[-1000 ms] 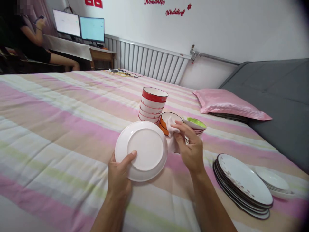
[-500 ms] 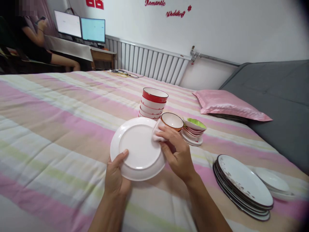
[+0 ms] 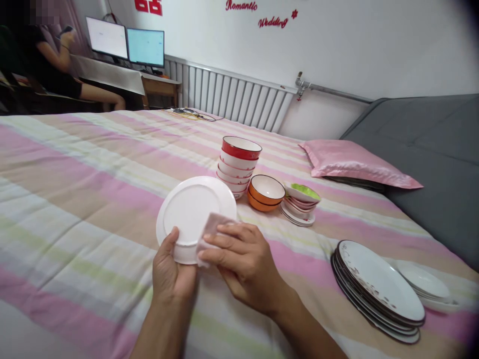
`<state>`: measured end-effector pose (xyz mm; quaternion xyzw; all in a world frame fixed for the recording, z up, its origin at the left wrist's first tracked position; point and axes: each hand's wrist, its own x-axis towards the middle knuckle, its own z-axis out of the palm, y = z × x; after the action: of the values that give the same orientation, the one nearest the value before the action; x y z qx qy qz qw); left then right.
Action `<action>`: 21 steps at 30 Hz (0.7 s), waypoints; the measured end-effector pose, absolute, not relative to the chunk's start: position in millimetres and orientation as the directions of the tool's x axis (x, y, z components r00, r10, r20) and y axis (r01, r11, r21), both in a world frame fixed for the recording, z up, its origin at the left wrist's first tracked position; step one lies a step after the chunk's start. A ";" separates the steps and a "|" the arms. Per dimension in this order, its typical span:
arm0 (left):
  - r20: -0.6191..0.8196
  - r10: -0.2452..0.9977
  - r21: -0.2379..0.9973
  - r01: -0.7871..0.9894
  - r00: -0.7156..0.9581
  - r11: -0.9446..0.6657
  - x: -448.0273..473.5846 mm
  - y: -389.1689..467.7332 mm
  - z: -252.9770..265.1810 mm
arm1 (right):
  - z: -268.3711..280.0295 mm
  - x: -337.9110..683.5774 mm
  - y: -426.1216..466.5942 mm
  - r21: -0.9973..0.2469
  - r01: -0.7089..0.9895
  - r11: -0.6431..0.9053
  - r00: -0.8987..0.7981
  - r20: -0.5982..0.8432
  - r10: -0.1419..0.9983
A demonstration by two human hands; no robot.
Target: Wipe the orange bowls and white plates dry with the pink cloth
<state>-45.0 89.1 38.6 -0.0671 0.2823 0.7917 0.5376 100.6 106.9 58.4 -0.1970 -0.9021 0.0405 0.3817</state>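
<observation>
My left hand [image 3: 172, 271] grips a white plate [image 3: 190, 207] by its lower edge, the thumb lying on the underside, which faces me. A pale pink cloth [image 3: 209, 232] is pinched in my right hand [image 3: 243, 259] and pressed against the plate's lower right part. Just beyond the plate stands a stack of red and white bowls [image 3: 241, 154]. Beside that stack sit two nested orange bowls [image 3: 265, 197]. To their right is a pile of small dishes [image 3: 301, 204], a green-patterned one on top.
Oval plates [image 3: 377, 284] are stacked at the right, with smaller white dishes [image 3: 424, 281] behind them. The striped bedspread [image 3: 93, 214] is slightly wrinkled. A pink pillow [image 3: 355, 159] lies by the grey headboard [image 3: 419, 129]. A person [image 3: 56, 70] sits near two monitors [image 3: 145, 47].
The plate has shifted left and is tilted more. My right hand has slid the cloth from the plate's right rim down and left, uncovering the orange bowls.
</observation>
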 end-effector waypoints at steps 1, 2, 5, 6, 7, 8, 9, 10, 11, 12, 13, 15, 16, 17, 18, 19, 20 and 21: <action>-0.412 0.832 0.354 -0.907 -0.371 -0.229 -45.5 88.4 38.5 | 56.5 98.9 105.0 -0.236 0.301 0.924 -0.655 0.653 0.380; -0.419 0.849 0.334 -0.924 -0.321 -0.185 -45.4 87.6 38.9 | 55.1 97.5 103.3 -0.260 0.271 0.927 -0.683 0.626 0.376; -0.437 0.874 0.300 -0.950 -0.213 -0.081 -42.8 84.5 42.3 | 55.6 96.0 99.8 -0.378 0.150 0.914 -0.776 0.527 0.346; -0.435 0.876 0.307 -0.949 -0.209 -0.074 -41.4 83.7 43.7 | 58.0 96.9 99.3 -0.429 0.106 0.897 -0.800 0.500 0.333; -0.431 0.875 0.321 -0.944 -0.218 -0.077 -39.9 83.2 44.8 | 61.3 98.6 99.1 -0.483 0.060 0.873 -0.813 0.483 0.323; -0.428 0.871 0.343 -0.935 -0.242 -0.091 -38.5 83.1 45.5 | 65.4 101.2 99.1 -0.538 0.017 0.843 -0.817 0.479 0.322; -0.424 0.861 0.372 -0.921 -0.280 -0.116 -37.2 83.4 45.8 | 69.9 104.4 99.4 -0.588 -0.017 0.808 -0.806 0.487 0.337; -0.422 0.842 0.411 -0.899 -0.336 -0.152 -36.1 84.1 45.6 | 74.4 108.1 99.9 -0.632 -0.039 0.774 -0.780 0.504 0.371; -0.416 0.815 0.456 -0.868 -0.403 -0.197 -35.0 85.0 45.0 | 78.2 112.0 100.6 -0.660 -0.046 0.750 -0.736 0.530 0.421; -0.404 0.781 0.506 -0.828 -0.476 -0.242 -33.9 85.9 44.1 | 81.1 115.8 101.7 -0.678 -0.038 0.734 -0.668 0.564 0.486; -0.386 0.746 0.555 -0.782 -0.543 -0.282 -32.5 86.8 43.1 | 82.8 119.2 103.1 -0.688 -0.017 0.726 -0.582 0.597 0.553; -0.350 0.694 0.627 -0.708 -0.629 -0.325 -28.5 87.7 41.2 | 81.8 123.9 107.2 -0.697 0.048 0.716 -0.359 0.657 0.663; -0.346 0.683 0.647 -0.691 -0.643 -0.323 -25.8 87.6 40.3 | 79.4 125.0 110.0 -0.692 0.085 0.716 -0.246 0.682 0.689; -0.350 0.680 0.658 -0.686 -0.644 -0.311 -22.5 87.2 39.6 | 76.0 125.1 113.2 -0.677 0.127 0.725 -0.144 0.711 0.689; -0.358 0.679 0.665 -0.685 -0.641 -0.297 -18.8 86.7 39.0 | 72.0 124.2 116.8 -0.645 0.174 0.744 -0.066 0.746 0.663; -0.366 0.683 0.669 -0.689 -0.632 -0.280 -14.8 86.1 38.5 | 67.6 122.7 120.6 -0.598 0.227 0.768 -0.026 0.785 0.619; -0.369 0.697 0.669 -0.696 -0.615 -0.260 -10.8 85.5 38.1 | 63.2 120.5 124.3 -0.543 0.285 0.790 -0.031 0.818 0.574; -0.366 0.717 0.668 -0.704 -0.594 -0.242 -7.0 85.1 37.8 | 58.8 118.1 127.8 -0.488 0.343 0.802 -0.075 0.837 0.541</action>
<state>-7.0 85.1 37.8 0.0077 0.4194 0.7880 0.4506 118.1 127.8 58.8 -0.3036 -0.7284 0.0814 0.6087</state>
